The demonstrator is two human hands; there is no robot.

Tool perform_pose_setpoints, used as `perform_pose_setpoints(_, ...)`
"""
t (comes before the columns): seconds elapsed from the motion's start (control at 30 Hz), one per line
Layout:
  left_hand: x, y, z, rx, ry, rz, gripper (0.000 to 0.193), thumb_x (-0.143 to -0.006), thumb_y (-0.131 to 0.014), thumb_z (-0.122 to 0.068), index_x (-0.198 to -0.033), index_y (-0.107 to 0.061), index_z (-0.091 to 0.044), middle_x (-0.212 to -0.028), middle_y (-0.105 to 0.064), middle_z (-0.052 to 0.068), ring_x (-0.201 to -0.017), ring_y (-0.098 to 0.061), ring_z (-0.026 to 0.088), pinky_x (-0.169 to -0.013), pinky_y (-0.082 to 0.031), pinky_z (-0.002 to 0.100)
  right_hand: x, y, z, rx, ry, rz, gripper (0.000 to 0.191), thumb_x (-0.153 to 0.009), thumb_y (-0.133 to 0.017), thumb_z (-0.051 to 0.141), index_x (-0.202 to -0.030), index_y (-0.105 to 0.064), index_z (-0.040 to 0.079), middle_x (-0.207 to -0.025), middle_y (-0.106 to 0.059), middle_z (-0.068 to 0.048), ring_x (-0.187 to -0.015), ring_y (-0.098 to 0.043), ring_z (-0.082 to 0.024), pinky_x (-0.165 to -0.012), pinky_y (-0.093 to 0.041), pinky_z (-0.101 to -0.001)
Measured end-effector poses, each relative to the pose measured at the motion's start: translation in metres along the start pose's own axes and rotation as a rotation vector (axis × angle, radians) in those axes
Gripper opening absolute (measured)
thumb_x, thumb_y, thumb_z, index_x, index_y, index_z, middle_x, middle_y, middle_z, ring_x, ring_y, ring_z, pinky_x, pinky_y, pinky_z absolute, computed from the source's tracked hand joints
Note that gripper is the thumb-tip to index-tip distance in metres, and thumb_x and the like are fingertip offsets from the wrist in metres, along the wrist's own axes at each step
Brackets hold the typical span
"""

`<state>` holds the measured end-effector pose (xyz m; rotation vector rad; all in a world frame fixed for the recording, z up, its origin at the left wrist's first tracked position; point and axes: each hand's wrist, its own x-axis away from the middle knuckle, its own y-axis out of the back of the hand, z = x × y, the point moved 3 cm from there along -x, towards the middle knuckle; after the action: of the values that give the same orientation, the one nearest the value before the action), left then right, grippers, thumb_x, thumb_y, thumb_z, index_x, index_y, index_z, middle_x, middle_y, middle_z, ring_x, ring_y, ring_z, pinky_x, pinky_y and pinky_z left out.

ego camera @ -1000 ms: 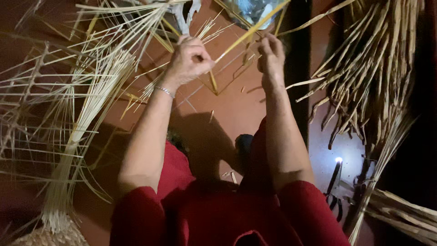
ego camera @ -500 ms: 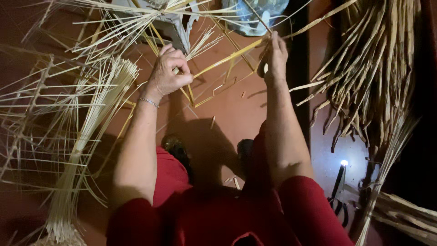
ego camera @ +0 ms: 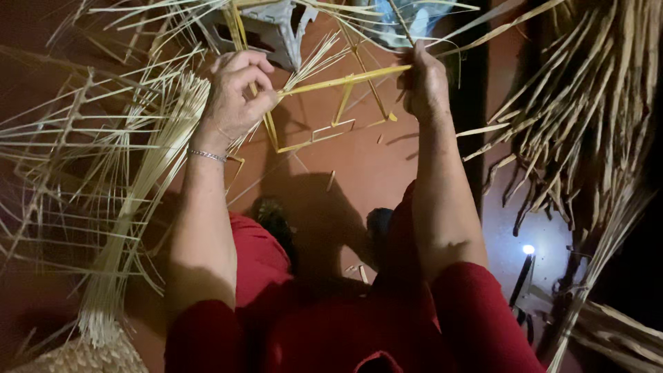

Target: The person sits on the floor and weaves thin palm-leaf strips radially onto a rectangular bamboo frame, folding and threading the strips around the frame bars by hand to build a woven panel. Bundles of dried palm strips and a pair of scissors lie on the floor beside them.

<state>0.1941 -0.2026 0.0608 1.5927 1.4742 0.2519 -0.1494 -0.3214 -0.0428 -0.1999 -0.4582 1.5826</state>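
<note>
A yellow palm-leaf strip [ego camera: 345, 81] is held stretched between both hands above a reddish-brown floor [ego camera: 359, 173]. The left hand [ego camera: 235, 93] is curled into a loose fist, fingers narrow and pinched on the strip's left end; a thin metal bracelet [ego camera: 207, 155] is worn at that wrist. The right hand [ego camera: 423, 81] is closed on the strip's right end, fingers wrapped tight, thumb side hidden. The strip is seen nearly level, slightly raised toward the right.

More yellow strips [ego camera: 304, 141] are seen hanging and bent below the held one, some lying on the floor. A bundle of pale thin leaf ribs [ego camera: 141, 207] is laid diagonally at left, its cut ends gathered beside a woven straw item [ego camera: 83, 356] at the lower left corner. Loose ribs [ego camera: 62, 138] are spread fan-like further left. A grey plastic stool [ego camera: 273, 27] is seen at the top, partly covered by leaves. Dry palm fronds [ego camera: 587, 103] are piled at right. A small lit lamp [ego camera: 527, 250] is seen low on the right. Red sleeves [ego camera: 476, 318] and red clothing are seen at the bottom.
</note>
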Motion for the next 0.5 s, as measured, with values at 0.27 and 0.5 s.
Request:
perform_pose_setpoints(0.27, -0.008, -0.048, -0.017, -0.405, -0.155, -0.157, 0.029, -0.094, -0.080, -0.011, -0.119, -0.066, -0.014, -0.128, -0.063, 0.005, -0.130, -0.056, 0.025, -0.123, -0.029, 0.053, -0.008, -0.020, -0.017, -0.114, -0.002, 0.064, 0.040, -0.107, -0.052, 0.038, -0.107, -0.067, 0.001, -0.089, -0.073, -0.015, -0.063, -0.054, -0.015, -0.059, -0.043, -0.0271)
perform_pose_setpoints(0.5, -0.033, -0.077, -0.034, -0.386, -0.254, -0.197, 0.041, -0.088, -0.082, -0.017, -0.123, -0.065, -0.003, -0.121, -0.061, 0.014, -0.117, -0.056, 0.032, -0.112, -0.035, 0.055, 0.000, -0.033, -0.024, -0.163, -0.013, 0.161, 0.042, -0.107, -0.059, 0.036, -0.113, -0.071, -0.004, -0.092, -0.072, -0.011, -0.070, -0.054, -0.013, -0.065, -0.044, -0.0260)
